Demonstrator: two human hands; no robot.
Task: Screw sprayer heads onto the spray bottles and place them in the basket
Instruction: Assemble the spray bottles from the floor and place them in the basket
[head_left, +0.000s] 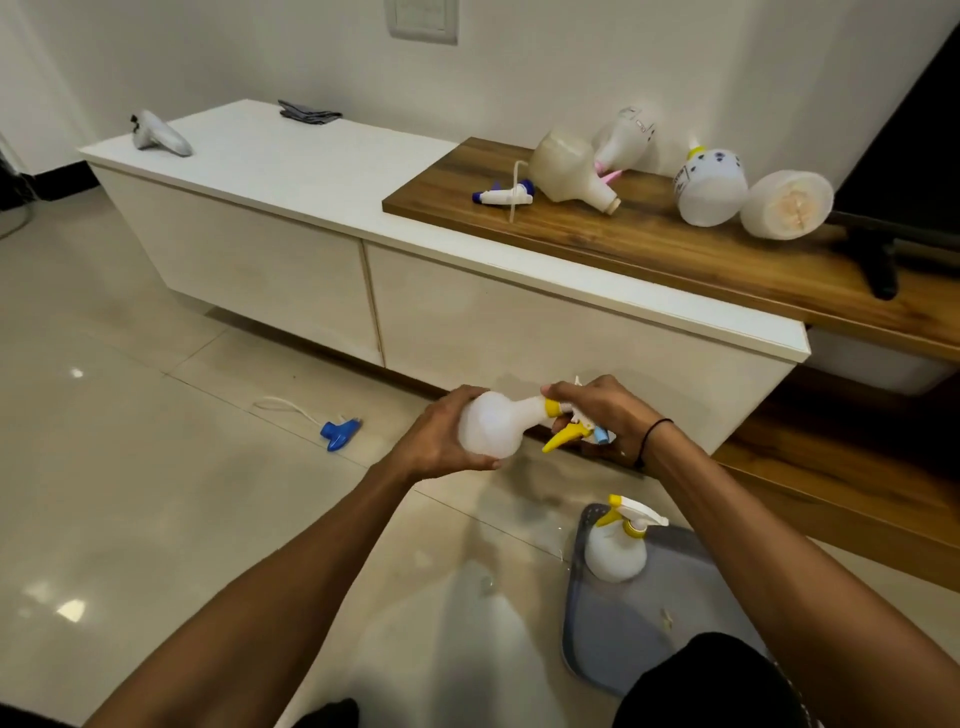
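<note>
Glossy cream floor tiles (156, 519) are seen below. Held sideways above them, a round white plastic bottle (491, 428) is cupped by the left hand (441, 441); its yellow-triggered sprayer head (569, 428) is gripped by the right hand (608, 415). One assembled bottle (615, 551) stands in the grey basket (597, 649).

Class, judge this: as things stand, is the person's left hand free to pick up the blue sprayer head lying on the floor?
Probably not yet: the left hand grips the white bottle while the right hand holds its yellow sprayer head. Nothing visibly blocks the blue sprayer head.
</note>
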